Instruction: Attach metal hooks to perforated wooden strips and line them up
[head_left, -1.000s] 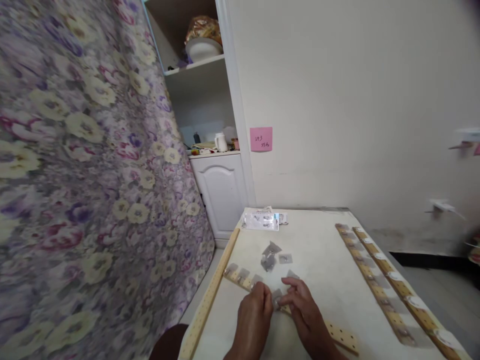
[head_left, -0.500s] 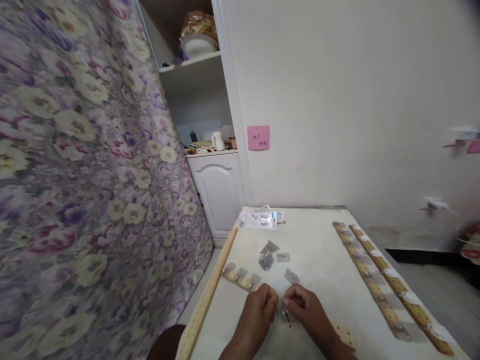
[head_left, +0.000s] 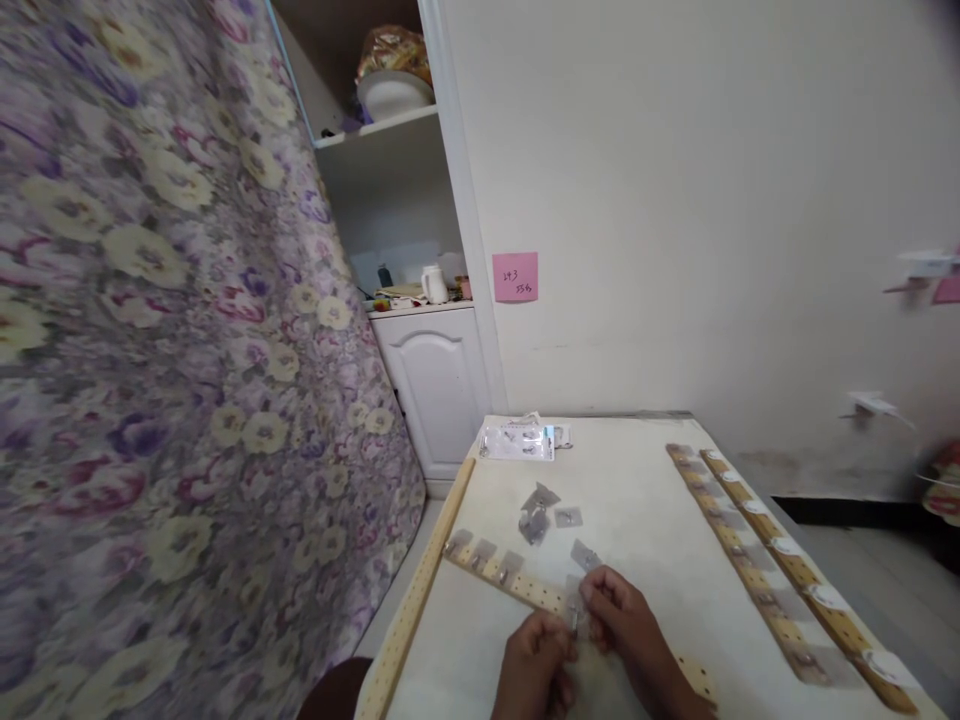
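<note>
Between the thumb and fingers of my right hand [head_left: 626, 625] is a clear plastic square with a metal hook [head_left: 575, 612]. My left hand [head_left: 536, 660] is closed just below and left of it, its fingertips pinched close to the hook; whatever they hold is too small to make out. Beyond my hands lies a perforated wooden strip [head_left: 531, 588], with several clear squares and metal hooks along its left part. A loose clear hook square [head_left: 583, 554] lies just past my right fingers. Farther back are another single hook square [head_left: 568, 517] and a small pile of hook squares [head_left: 537, 517].
A long perforated wooden bar [head_left: 420, 590] runs along the table's left edge. On the right lie a strip with clear squares [head_left: 739, 555] and a strip with white discs [head_left: 799, 570]. Clear packaging [head_left: 517, 442] sits at the back. Part of another perforated piece [head_left: 697, 678] shows beside my right forearm.
My left hand has moved down and slightly right, uncovering the right part of the perforated strip. My right hand has shifted slightly right, and the hook square shows more clearly at its fingertips.
</note>
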